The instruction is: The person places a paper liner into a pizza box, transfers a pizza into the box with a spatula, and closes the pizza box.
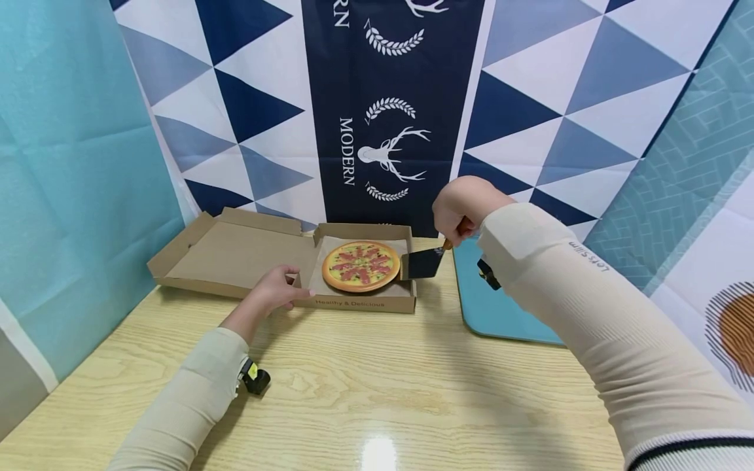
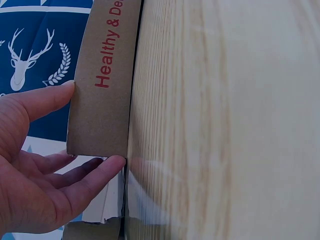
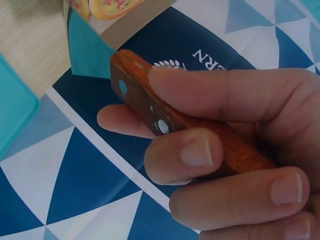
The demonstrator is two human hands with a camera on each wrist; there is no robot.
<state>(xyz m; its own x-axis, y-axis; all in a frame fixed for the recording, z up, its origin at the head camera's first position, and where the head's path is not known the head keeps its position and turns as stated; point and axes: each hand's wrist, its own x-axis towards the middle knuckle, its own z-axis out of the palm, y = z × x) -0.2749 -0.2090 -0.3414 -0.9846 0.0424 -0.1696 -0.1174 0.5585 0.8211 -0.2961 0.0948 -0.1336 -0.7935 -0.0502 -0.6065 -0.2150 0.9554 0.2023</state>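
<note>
A round pizza (image 1: 360, 266) lies on paper inside an open cardboard pizza box (image 1: 365, 303). At the box's front left corner my left hand (image 1: 275, 288) holds on. Its thumb (image 2: 52, 100) touches the rim of the front wall, and its fingertips (image 2: 111, 165) meet the left end near the table. With my right hand (image 1: 465, 208) I grip the wooden handle (image 3: 150, 107) of a pizza server. The server's flat blade (image 1: 425, 263) slants down over the box's right wall to the pizza's right edge. Whether its tip is under the pizza, I cannot tell.
The box lid (image 1: 235, 252) lies folded back to the left. A light blue board or tray (image 1: 501, 314) sits on the wooden table (image 1: 353, 373) at the right, below my right forearm. Patterned cloth (image 1: 389, 85) hangs directly behind the box.
</note>
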